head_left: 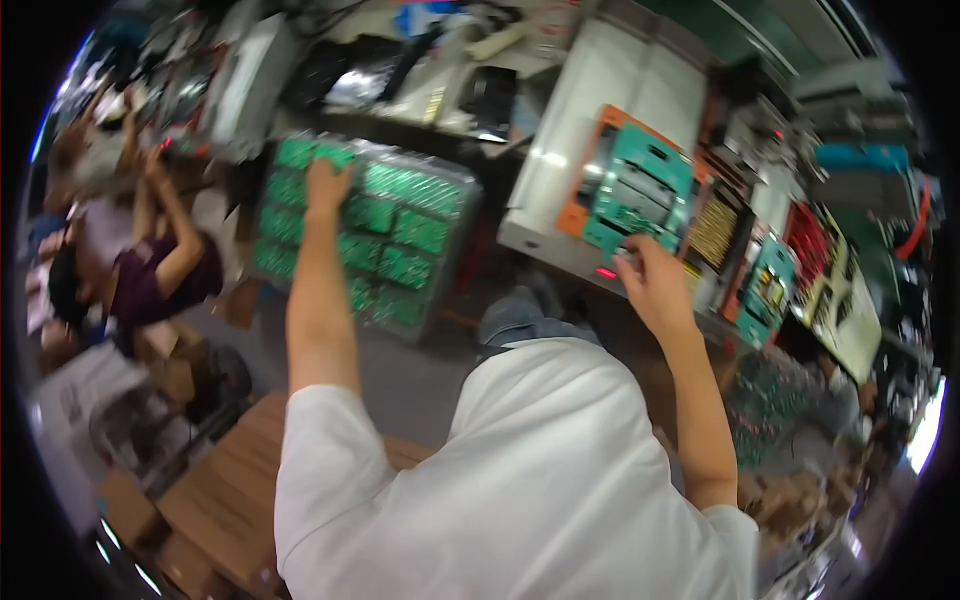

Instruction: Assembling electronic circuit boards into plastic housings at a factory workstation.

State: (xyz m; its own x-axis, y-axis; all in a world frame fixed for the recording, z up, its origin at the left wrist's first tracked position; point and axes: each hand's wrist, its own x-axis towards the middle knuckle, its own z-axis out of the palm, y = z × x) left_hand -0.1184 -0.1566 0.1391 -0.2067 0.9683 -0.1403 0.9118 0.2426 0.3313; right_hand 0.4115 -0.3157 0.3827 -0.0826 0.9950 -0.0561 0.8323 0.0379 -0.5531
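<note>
To my left, a tray [462, 200] holds rows of green circuit boards [410, 230], with clear plastic sheeting over its edges. My left hand [328, 187] reaches to its far side, with the fingers closed at the near edge of one green circuit board [334, 154]; blur softens the fingertips. At the right, a teal fixture plate [625, 160] with a grey middle part lies on an orange base [574, 216]. My right hand [655, 280] is at the plate's near edge, thumb and fingers pinched together. What is between them is too small to make out.
The fixture sits on a white machine bed [535, 205]. Beside it are a framed gold-coloured part [714, 228] and a second teal fixture [768, 285]. Cardboard boxes [225, 490] stand at the lower left. A co-worker in a dark top [165, 270] is at the far left.
</note>
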